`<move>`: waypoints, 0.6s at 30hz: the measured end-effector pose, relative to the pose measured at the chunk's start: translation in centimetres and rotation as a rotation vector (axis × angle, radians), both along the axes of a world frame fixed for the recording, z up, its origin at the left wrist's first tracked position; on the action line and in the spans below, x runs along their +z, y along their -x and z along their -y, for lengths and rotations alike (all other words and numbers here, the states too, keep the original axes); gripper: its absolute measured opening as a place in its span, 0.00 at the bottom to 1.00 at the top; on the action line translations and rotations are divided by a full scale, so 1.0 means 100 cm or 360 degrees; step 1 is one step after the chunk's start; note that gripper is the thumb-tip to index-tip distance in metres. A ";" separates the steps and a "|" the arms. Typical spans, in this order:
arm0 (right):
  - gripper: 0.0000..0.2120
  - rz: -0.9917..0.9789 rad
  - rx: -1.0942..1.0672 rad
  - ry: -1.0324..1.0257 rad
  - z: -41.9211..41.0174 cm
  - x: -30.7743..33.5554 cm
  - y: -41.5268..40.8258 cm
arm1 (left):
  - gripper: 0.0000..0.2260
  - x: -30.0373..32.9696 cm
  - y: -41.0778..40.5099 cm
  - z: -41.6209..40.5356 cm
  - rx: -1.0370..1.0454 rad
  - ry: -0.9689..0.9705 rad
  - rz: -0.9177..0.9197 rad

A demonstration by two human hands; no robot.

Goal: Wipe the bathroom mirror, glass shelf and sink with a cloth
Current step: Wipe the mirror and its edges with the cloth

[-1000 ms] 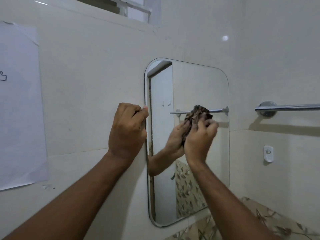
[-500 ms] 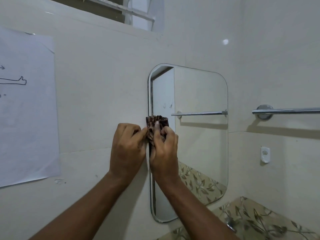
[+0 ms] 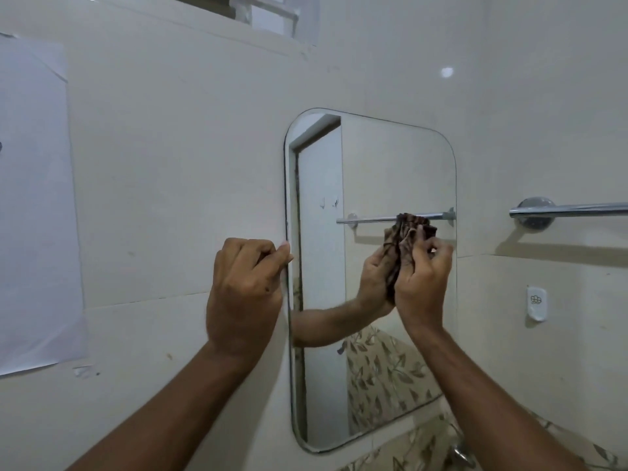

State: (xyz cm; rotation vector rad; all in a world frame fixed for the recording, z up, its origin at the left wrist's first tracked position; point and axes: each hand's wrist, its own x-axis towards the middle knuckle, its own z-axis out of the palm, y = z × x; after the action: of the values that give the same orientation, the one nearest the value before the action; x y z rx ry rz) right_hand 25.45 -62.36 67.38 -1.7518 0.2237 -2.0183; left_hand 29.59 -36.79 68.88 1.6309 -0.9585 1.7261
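The cloth (image 3: 409, 232), a dark brown striped rag bunched into a crumpled wad, is pressed against the glass near the mirror's (image 3: 390, 164) right edge, about halfway up, where it doubles with its own reflection. The right hand (image 3: 421, 283) has its fingers curled round the cloth, gripping it. The left hand (image 3: 244, 294) is well apart from the right, fingers curled, with its thumb tip touching the mirror's left edge at mid-height and nothing held in it.
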 end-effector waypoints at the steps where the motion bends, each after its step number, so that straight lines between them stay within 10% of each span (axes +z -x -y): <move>1: 0.13 0.0030 0.0052 -0.0092 0.015 0.002 0.001 | 0.08 -0.001 -0.001 0.001 0.0001 -0.0007 0.0007; 10: 0.13 -0.0071 -0.0116 -0.0637 0.100 -0.013 -0.005 | 0.08 0.000 0.001 -0.002 0.0010 0.0022 0.0074; 18: 0.11 0.0059 -0.0196 -0.0500 0.004 -0.048 -0.010 | 0.07 -0.001 -0.002 -0.002 0.0025 0.0057 0.0067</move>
State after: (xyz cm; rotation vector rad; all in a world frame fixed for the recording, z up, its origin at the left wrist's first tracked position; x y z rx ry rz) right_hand 26.41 -62.78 62.59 -1.5351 0.6150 -1.9713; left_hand 29.84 -36.54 68.78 1.5890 -0.9312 1.7844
